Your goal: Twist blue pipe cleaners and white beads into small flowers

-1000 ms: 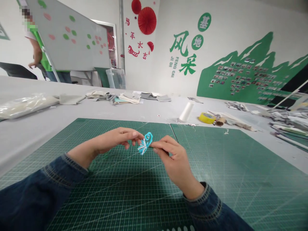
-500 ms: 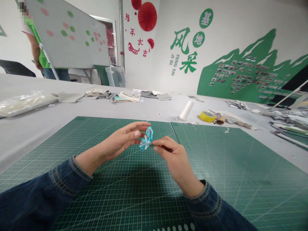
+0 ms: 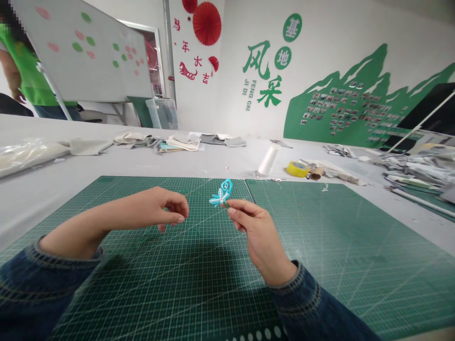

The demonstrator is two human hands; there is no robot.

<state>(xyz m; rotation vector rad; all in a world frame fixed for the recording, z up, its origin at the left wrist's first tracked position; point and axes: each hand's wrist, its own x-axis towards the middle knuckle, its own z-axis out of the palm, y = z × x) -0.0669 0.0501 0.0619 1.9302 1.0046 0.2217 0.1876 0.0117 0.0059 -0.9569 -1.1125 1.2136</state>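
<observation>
Between thumb and fingertips, my right hand (image 3: 258, 232) pinches the thin green stem of a blue flower ornament (image 3: 222, 195). The ornament has pointed petals lined with white, bead-like dots and a curled blue loop on top. It is held up above the green cutting mat (image 3: 192, 293). To its left, my left hand (image 3: 159, 208) hovers over the mat, apart from the ornament. That hand is empty, its fingers loosely bent and the thumb separate from them.
Beyond the mats stand a white thread cone (image 3: 268, 161), a yellow tape roll (image 3: 297, 169) and fabric scraps (image 3: 185, 141). A plastic-wrapped bundle (image 3: 31, 154) lies at left, piled cloth (image 3: 423, 166) at right. A person in a green vest (image 3: 33, 76) stands by the whiteboard (image 3: 95, 52).
My left hand has moved away from the ornament to the left and turned palm down. My right hand still holds the ornament, now slightly higher and rotated. The view has shifted a little.
</observation>
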